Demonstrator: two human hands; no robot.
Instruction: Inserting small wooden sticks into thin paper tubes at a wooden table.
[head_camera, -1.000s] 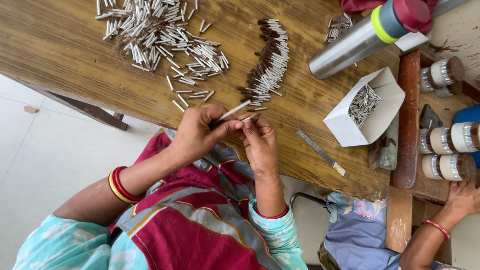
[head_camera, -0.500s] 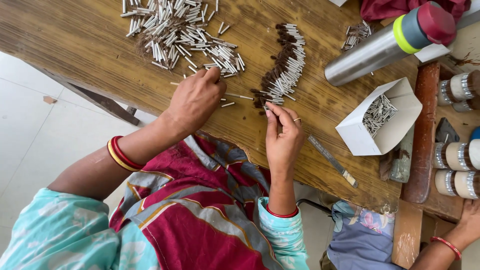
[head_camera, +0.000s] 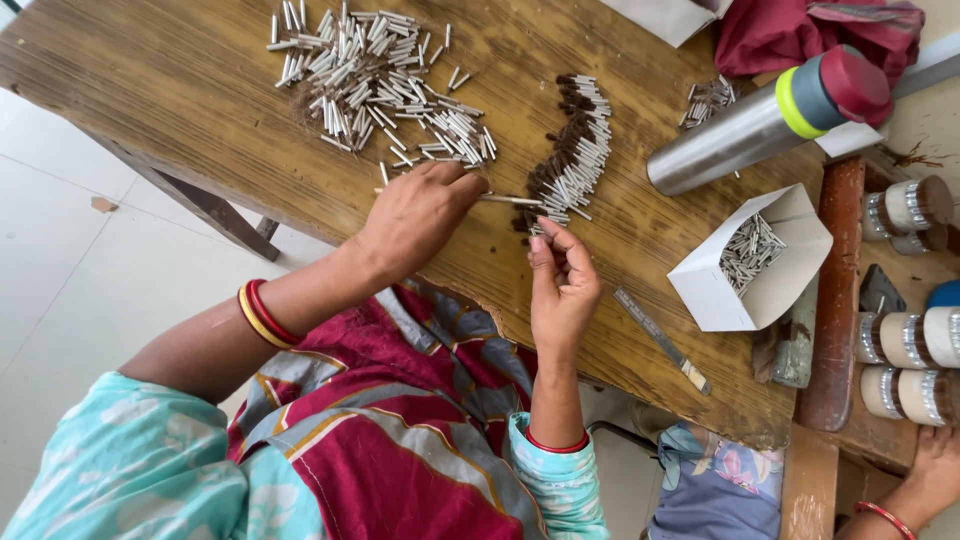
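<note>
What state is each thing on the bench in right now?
left hand: pinching a thin stick
right hand: raised, fingertips together, contents unclear
loose white sticks: scattered heap
dark-tipped sticks: lined in a row
paper box: open, part-filled
steel flask: lying down, capped

Worn wooden table (head_camera: 150, 80); pale tiled floor (head_camera: 80, 290).

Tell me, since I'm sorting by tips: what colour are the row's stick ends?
Dark brown tips on the row of sticks, clearest in the head view.

white tubes (head_camera: 380, 80), brown table (head_camera: 150, 90), red bangles (head_camera: 262, 313)
</note>
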